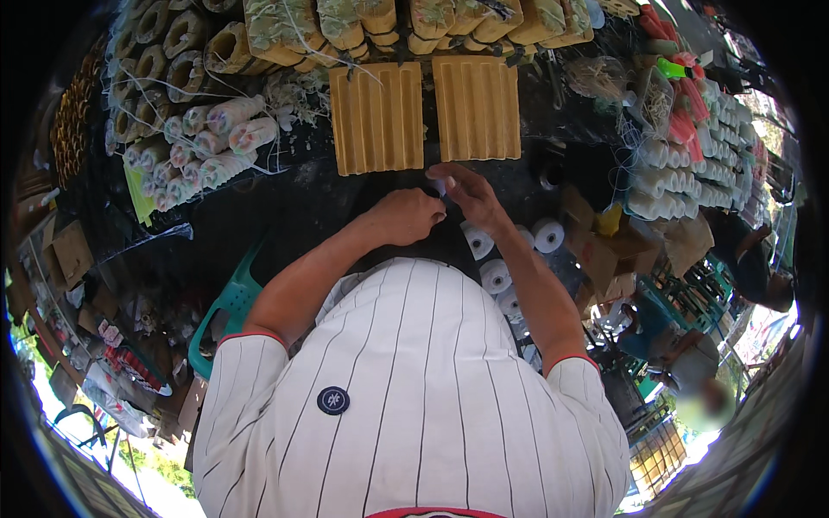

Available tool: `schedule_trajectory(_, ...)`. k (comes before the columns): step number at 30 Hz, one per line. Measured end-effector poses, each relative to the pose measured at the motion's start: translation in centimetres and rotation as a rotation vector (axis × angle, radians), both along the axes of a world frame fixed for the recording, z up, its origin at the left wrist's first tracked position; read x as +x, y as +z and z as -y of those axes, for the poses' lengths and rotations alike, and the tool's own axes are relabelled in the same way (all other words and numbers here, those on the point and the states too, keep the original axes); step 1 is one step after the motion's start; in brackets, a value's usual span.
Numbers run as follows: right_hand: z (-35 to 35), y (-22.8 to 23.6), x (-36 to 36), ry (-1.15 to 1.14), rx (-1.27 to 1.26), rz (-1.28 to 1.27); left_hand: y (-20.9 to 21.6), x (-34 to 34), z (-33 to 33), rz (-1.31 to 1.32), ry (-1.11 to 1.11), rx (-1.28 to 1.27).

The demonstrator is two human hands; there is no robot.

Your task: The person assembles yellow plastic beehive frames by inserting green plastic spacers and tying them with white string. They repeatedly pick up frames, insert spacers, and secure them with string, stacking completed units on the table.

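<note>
My left hand (413, 216) is curled closed just above my lap, its fingertips turned toward the right hand. Close against it, my right hand (467, 195) has bent fingers drawn together. A small pale purplish scrap (439, 185) shows between the two hands; its kind is too small to tell. Just beyond the hands lie two yellow-brown ridged trays side by side on the dark table, the left tray (377, 121) and the right tray (477, 110). Both show bare parallel grooves.
Yellowish block-shaped bundles (371, 22) line the far edge. Hexagonal tubes (184, 33) and wrapped white rolls (229, 142) are stacked at left, more white rolls (669, 180) at right. White thread cones (496, 276), a cardboard box (617, 259) and a green plastic chair (226, 302) stand lower. People sit far right.
</note>
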State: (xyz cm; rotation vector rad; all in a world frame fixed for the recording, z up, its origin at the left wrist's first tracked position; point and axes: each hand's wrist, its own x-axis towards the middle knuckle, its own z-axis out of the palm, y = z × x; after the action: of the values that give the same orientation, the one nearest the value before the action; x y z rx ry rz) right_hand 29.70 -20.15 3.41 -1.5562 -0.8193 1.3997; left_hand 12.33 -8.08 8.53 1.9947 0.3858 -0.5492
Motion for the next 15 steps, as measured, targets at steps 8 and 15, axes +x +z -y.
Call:
schedule_trajectory(8, -2.2, -1.1, 1.6, 0.122, 0.023, 1.093, -6.2, -0.1, 1.2, 0.013, 0.156, 0.097)
schedule_trajectory(15, -3.1, -3.3, 3.4, 0.291, 0.130, 1.171, -8.8, -1.1, 3.7, 0.035, 0.172, 0.079)
